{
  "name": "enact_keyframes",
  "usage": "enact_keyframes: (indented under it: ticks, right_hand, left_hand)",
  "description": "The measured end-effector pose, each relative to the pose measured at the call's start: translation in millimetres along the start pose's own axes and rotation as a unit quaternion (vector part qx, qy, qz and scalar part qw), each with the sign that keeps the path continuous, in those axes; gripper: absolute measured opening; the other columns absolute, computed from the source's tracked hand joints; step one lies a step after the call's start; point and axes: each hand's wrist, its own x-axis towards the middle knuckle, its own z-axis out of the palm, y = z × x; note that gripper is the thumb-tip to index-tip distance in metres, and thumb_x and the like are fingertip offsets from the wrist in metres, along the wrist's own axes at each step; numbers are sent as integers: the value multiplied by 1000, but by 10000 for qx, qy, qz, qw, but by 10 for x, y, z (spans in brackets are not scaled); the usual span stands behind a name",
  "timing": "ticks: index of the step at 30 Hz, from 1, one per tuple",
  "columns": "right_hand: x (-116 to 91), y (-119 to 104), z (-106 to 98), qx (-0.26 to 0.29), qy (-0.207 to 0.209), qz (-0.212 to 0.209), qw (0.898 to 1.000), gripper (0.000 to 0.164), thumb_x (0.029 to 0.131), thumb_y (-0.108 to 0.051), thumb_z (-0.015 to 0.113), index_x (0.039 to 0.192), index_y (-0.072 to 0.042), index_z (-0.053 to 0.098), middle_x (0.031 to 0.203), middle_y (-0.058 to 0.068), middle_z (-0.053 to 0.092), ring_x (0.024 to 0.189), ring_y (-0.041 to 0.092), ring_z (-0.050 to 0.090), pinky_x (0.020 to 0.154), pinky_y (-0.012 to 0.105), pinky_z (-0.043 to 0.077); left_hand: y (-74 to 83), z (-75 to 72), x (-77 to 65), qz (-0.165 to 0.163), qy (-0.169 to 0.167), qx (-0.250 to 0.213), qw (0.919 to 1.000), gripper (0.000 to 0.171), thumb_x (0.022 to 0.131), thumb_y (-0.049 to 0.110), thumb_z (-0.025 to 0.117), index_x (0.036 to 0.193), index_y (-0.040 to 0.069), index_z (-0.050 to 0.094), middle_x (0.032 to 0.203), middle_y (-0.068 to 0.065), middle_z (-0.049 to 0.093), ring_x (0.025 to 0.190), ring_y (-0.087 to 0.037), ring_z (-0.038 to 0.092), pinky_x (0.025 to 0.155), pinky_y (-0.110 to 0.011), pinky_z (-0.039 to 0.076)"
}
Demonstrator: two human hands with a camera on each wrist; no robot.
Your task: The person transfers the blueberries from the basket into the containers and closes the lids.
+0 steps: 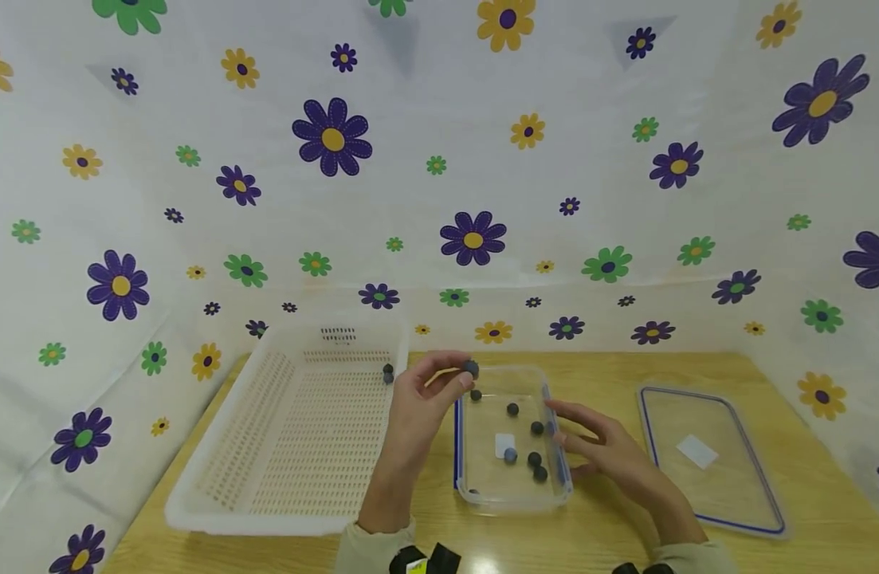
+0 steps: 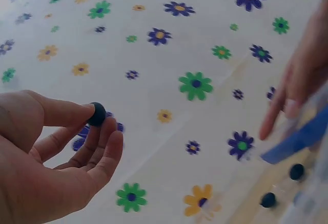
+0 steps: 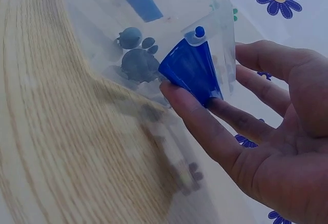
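Note:
My left hand (image 1: 428, 399) pinches a blueberry (image 1: 471, 368) between thumb and fingertips, over the far left corner of a clear plastic box (image 1: 514, 504). The left wrist view shows the same dark, round blueberry (image 2: 96, 114) at the tips, the other fingers loosely bent below. My right hand (image 1: 611, 450) rests against the box's right side with its fingers fairly straight and spread. In the right wrist view, its fingertips (image 3: 174, 92) are right at a blue side latch (image 3: 192, 70). Several blueberries (image 1: 536, 428) lie scattered inside the box.
Left of the box stands a white perforated basket (image 1: 224, 522) with two blueberries (image 1: 388, 373) by its right wall. A clear lid with a blue seal (image 1: 719, 462) lies to the right on the wooden table (image 1: 611, 534). A flowered cloth (image 1: 410, 239) hangs behind.

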Motion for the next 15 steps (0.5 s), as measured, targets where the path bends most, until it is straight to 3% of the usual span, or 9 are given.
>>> enact_keyframes:
  ticks: [5, 10, 15]
  right_hand:
    - [-25, -11, 4, -27, -99, -37, 9999, 62, 104, -20, 62, 158, -4, 36, 166, 24, 18, 140, 58, 34, 84, 53, 59]
    - [-53, -38, -37, -192, -112, -73, 9997, 61, 105, -19, 61, 158, -3, 36, 166, 26, 18, 140, 59, 33, 82, 52, 60]
    - [-35, -44, -27, -199, -146, -90, 9997, 61, 105, -18, 61, 158, -2, 36, 165, 27, 19, 139, 59, 35, 82, 52, 60]
  left_hand:
    - [-191, 107, -16, -59, 151, -53, 9999, 24, 94, -6, 69, 117, -7, 66, 117, -16, 65, 103, -20, 69, 89, -28, 56]
    - [-329, 182, -51, -190, 93, -55, 9998, 23, 94, -5, 69, 117, -9, 67, 116, -17, 65, 106, -26, 68, 89, -28, 56]
    - [-496, 166, -50, -233, 169, 385, 9988, 22, 93, -7, 69, 114, -7, 69, 114, -17, 67, 105, -34, 67, 85, -25, 56]
